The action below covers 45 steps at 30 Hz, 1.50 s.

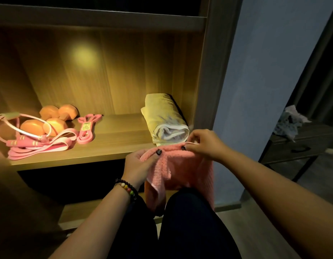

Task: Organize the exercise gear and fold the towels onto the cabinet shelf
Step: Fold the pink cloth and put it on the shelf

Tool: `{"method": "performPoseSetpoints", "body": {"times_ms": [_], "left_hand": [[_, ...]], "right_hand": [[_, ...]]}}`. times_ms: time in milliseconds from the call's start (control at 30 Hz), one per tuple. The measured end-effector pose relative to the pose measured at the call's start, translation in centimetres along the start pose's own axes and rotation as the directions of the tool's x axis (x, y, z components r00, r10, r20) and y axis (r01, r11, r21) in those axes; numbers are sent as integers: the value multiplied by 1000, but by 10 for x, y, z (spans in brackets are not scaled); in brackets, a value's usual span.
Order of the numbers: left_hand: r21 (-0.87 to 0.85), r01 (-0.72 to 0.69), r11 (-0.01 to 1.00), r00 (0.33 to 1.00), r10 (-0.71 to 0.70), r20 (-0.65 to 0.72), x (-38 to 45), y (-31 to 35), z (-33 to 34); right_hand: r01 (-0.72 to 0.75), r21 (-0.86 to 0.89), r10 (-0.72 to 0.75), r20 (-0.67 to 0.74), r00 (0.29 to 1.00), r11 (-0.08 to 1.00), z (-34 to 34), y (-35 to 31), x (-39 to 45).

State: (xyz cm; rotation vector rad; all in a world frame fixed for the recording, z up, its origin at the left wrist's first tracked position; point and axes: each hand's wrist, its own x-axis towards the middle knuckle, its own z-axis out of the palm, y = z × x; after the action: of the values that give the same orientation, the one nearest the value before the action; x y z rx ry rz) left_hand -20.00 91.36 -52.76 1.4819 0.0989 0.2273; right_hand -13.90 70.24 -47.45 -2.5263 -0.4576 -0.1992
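Pink towel [180, 169] held up just in front of the lit wooden cabinet shelf [113, 146], top edge level with the shelf's front lip, rest of the cloth hanging down over dark-trousered knees [190, 221]. Left hand [137, 165] pinching the towel's upper left corner, thumb on top with a dark-painted nail showing, fingers curled underneath; beaded bracelet [127, 187] around that wrist. Right hand [205, 144] pinching the upper right corner and its pale trim between thumb and curled fingers, just in front of the rolled towel. Yellow-and-white rolled towel [167, 122] lying on the shelf's right end, close to the cabinet's side panel [208, 71], open spiral end facing forward. Orange dumbbells [49, 120] grouped at the shelf's left, two heads behind and two in front. Pink jump rope [21, 141] with its handles lying across and in front of the dumbbells, looped over a flat pink-and-white resistance band [55, 144] near the front edge. Smaller folded pink band with a yellow label [87, 128] just to the right of the dumbbells, well apart from the rolled towel. Dark drawer unit [296, 146] off to the right beyond a grey wall, crumpled pale cloth [290, 122] on top of it.
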Motion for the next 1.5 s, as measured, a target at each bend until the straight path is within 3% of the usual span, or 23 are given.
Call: {"method": "performPoseSetpoints", "body": {"times_ms": [133,233,333,533,667,733,800,900,967,1100,1267,1400,1500], "left_hand": [[-36,16,999,995,-20,-96,3,-1,-8],[-117,15,993,983,-36,-182,5,-2,-15],[-68,8,998,981,-21,-191,3,-5,-18],[-150,14,989,968,-51,-247,4,-7,-23],[-179,19,984,949,-74,-307,5,-10,-28],[-191,11,982,938,-76,-339,7,-12,-31],[-192,16,981,943,-78,-323,8,-10,-31],[59,-64,996,970,76,-230,9,-5,-26],[277,-153,949,959,210,-190,7,2,-17],[323,-363,874,922,388,-12,4,10,0],[121,-346,930,934,328,144,0,9,7],[300,-436,848,899,397,184,-2,8,5],[224,-397,890,904,338,262,-3,10,6]], "right_hand": [[49,-84,-44,57,997,995,8,7,-1],[156,-291,-143,66,988,944,8,5,-1],[194,-483,-206,28,978,854,7,6,-1],[50,-538,-64,-7,998,842,14,19,-3],[-21,-413,-42,-145,989,911,19,27,-1],[-65,-148,29,-231,972,987,18,25,1],[-68,153,105,-250,963,986,18,19,3],[5,363,75,-205,976,932,16,-3,3],[65,427,5,-161,987,902,12,-21,1],[184,504,-133,-137,982,844,8,-51,1],[292,452,-231,-185,955,843,7,-63,1],[290,462,-261,-127,957,838,4,-56,-2],[274,476,-255,-105,961,836,3,-51,-5]]}}
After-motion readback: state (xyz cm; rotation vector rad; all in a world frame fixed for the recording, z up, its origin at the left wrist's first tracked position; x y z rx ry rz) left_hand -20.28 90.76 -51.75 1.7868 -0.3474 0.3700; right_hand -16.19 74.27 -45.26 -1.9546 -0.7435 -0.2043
